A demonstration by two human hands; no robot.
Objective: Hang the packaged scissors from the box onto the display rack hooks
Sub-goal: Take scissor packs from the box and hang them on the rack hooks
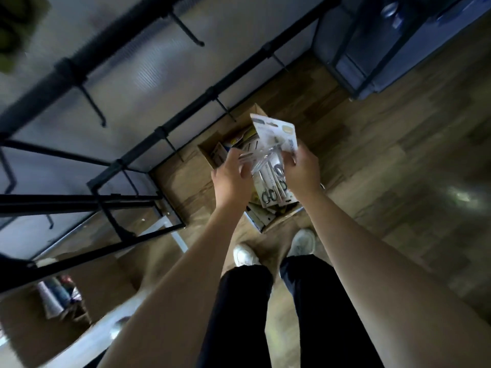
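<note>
I look straight down at an open cardboard box (210, 152) on the wooden floor, with several packaged scissors inside. Above it both hands hold packaged scissors (273, 144) on white cards. My left hand (232, 179) grips the left edge and my right hand (303, 168) grips the right edge. The packs look like a small stack; how many I cannot tell. The black display rack (156, 134) stands to the left, with bare hooks (93, 107) sticking out from its horizontal bars.
A blue cabinet with a dark frame (372, 62) stands at the top right. Another cardboard box (61, 296) with items sits at the lower left. My feet in white shoes (244, 254) stand just below the box. A yellow-green item hangs at the top left corner.
</note>
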